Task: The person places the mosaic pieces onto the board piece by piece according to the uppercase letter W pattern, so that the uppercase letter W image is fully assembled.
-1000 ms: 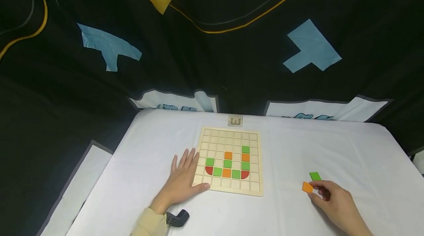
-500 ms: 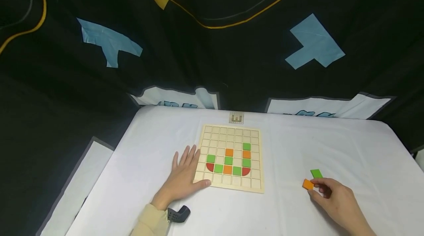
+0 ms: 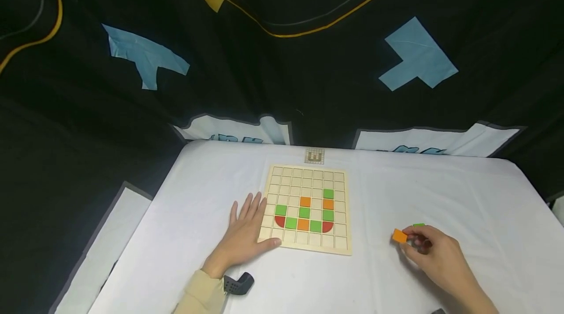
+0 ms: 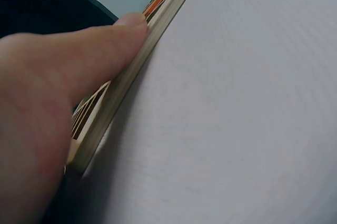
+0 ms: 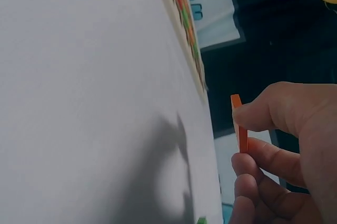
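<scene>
A wooden grid board [image 3: 282,175] lies mid-table with green and orange square tiles and two red rounded tiles set in its cells. My left hand [image 3: 242,238] rests along its left edge, fingers spread and straight; in the left wrist view the thumb [image 4: 105,45] lies on the board's near edge. Off to the right, my right hand [image 3: 436,255] pinches an orange square tile [image 3: 399,236] between thumb and fingers. The right wrist view has this tile [image 5: 240,124] edge-on, above the tabletop. A green tile [image 3: 418,225] lies behind the right hand, mostly hidden by it.
A small card with a grid pattern [image 3: 314,156] lies beyond the board near the table's back edge. White cloth [image 3: 374,196] covers the table. A black curtain [image 3: 282,88] with blue and yellow shapes hangs behind it.
My right hand has lifted the orange tile and moved it a little left and away from me, covering more of the green tile. The left hand stays on the board.
</scene>
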